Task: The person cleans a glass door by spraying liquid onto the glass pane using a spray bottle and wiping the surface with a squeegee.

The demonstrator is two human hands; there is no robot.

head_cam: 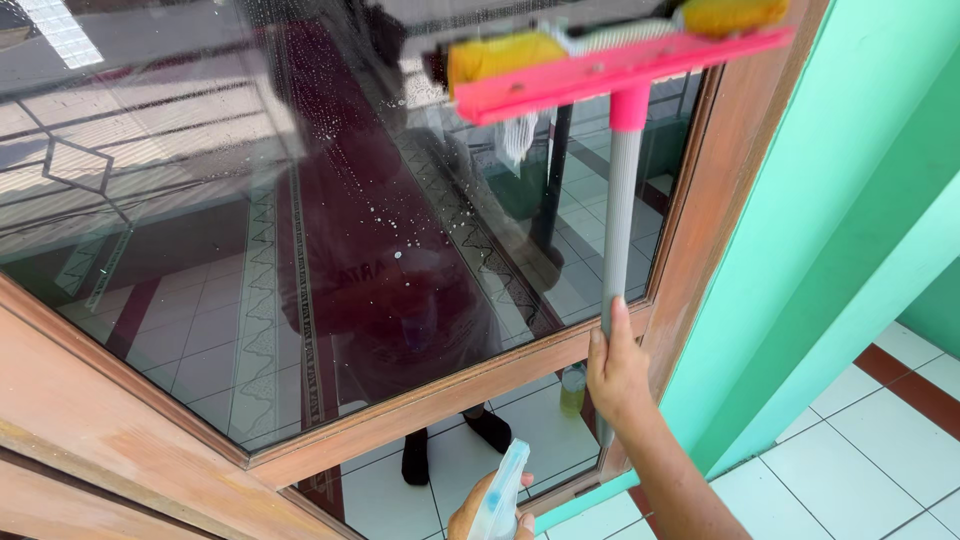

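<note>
My right hand (617, 370) grips the grey handle of a window squeegee (620, 190). Its pink head with a yellow sponge (600, 65) presses against the top right of a glass pane (200, 200). Soapy droplets and foam streaks dot the glass around the middle. My left hand (490, 510) is at the bottom edge, holding a clear spray bottle (500, 495) pointed upward.
The pane sits in a brown wooden frame (400, 410) with a lower pane beneath. A green wall (850, 200) stands to the right. White floor tiles with a red-brown strip (880, 440) lie at bottom right. The glass reflects a person and a tiled floor.
</note>
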